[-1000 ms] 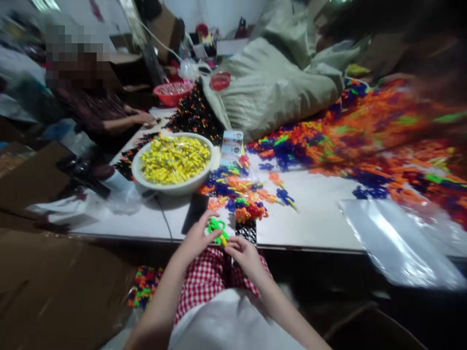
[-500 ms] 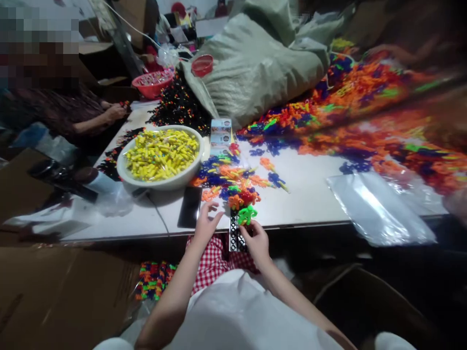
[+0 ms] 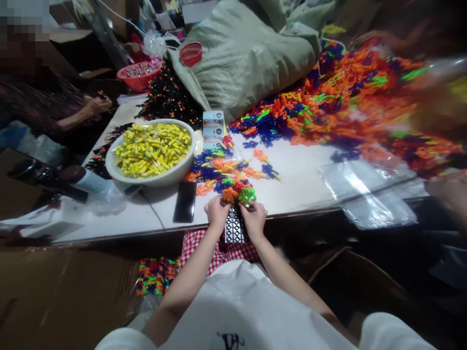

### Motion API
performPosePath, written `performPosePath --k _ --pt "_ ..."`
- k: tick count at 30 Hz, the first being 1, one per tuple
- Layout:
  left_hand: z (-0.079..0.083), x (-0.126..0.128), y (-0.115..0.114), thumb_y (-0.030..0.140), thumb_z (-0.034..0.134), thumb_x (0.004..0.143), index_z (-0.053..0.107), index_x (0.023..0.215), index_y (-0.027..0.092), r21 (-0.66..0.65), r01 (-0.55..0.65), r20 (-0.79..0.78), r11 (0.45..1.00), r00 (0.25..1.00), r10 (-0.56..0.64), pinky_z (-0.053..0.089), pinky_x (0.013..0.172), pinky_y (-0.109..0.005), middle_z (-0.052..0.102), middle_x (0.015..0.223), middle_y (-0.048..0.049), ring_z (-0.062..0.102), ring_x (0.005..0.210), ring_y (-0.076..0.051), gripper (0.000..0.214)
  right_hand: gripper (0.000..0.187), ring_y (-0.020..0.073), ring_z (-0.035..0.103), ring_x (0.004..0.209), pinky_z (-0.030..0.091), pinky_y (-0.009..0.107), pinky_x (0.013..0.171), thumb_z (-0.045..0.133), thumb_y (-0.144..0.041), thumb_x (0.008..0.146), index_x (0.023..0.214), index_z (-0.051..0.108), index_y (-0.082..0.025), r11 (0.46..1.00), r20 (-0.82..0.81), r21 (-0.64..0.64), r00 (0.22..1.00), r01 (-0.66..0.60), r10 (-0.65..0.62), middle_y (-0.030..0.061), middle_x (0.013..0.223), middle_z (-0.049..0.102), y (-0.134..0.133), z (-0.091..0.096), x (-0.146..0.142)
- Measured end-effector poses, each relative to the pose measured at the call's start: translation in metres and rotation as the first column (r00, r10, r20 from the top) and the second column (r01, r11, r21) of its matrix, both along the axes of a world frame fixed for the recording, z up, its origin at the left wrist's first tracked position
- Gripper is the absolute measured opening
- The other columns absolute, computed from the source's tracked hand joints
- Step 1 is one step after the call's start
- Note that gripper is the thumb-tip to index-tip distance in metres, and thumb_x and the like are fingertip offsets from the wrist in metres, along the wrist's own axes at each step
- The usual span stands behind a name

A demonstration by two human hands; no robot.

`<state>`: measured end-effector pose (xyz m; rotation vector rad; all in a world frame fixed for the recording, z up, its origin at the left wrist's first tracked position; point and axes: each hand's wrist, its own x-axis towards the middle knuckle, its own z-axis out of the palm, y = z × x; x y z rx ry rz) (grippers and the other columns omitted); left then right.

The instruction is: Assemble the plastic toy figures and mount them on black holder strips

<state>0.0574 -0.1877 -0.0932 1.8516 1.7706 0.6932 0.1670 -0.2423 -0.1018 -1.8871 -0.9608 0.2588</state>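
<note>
My right hand pinches the lower end of a bright green looped plastic toy at the upper right edge of a black-and-white patterned card. Opposite it, my left hand is closed with its fingertips at the card's upper left edge, just below an orange looped toy. The card slants over the table's front edge above my lap. Beyond it lies a small pile of orange, blue, red and green toys, some with yellow sticks. What sits under my fingertips is partly hidden.
A white basin of yellow tubes and a phone are on the left. Behind are printed cards and a big sack. To the right lie clear bags and a toy heap. People sit at both sides.
My left hand has come in from the left and closed at the card. My right hand has moved the green toy forward, beside the orange one. The whole view has shifted slightly.
</note>
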Motion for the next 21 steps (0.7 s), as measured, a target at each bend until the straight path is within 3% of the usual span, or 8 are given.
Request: performPosePath --k 7,16,21 --pt "-0.004 -0.0021 0.0008 0.032 0.061 0.075 0.062 0.075 0.019 0.022 0.018 0.04 1.0 0.999 -0.019 0.033 0.075 -0.029 0.066 0.076 -0.0004 0.059 0.077 -0.017 0.013 0.024 0.0186 0.051 0.065 0.037 0.031 0.065 0.058 -0.041 0.072 0.062 0.055 -0.019 0.997 0.016 0.043 0.998 -0.058 0.058 0.0033 0.064 0.058 0.001 -0.0086 0.0003" --pt "-0.006 -0.0032 -0.0006 0.028 0.059 0.076 0.063 0.073 0.019 0.046 0.037 0.066 0.998 0.997 -0.04 0.034 0.078 -0.03 0.068 0.08 -0.0016 0.06 0.079 -0.017 0.01 0.022 0.018 0.052 0.065 0.037 0.033 0.07 0.057 -0.039 0.073 0.064 0.058 -0.018 0.988 0.056 0.024 0.987 -0.153 0.151 0.0032 0.065 0.061 0.0073 -0.0068 -0.0018" --pt "-0.005 -0.0029 -0.0015 0.026 0.058 0.076 0.063 0.073 0.019 0.042 0.04 0.069 0.998 0.997 -0.043 0.034 0.081 -0.032 0.069 0.081 -0.002 0.06 0.081 -0.018 0.009 0.019 0.0178 0.052 0.066 0.036 0.033 0.072 0.058 -0.037 0.072 0.065 0.056 -0.018 0.989 0.06 0.009 0.988 -0.146 0.146 0.0023 0.066 0.059 0.0082 -0.0093 -0.0033"
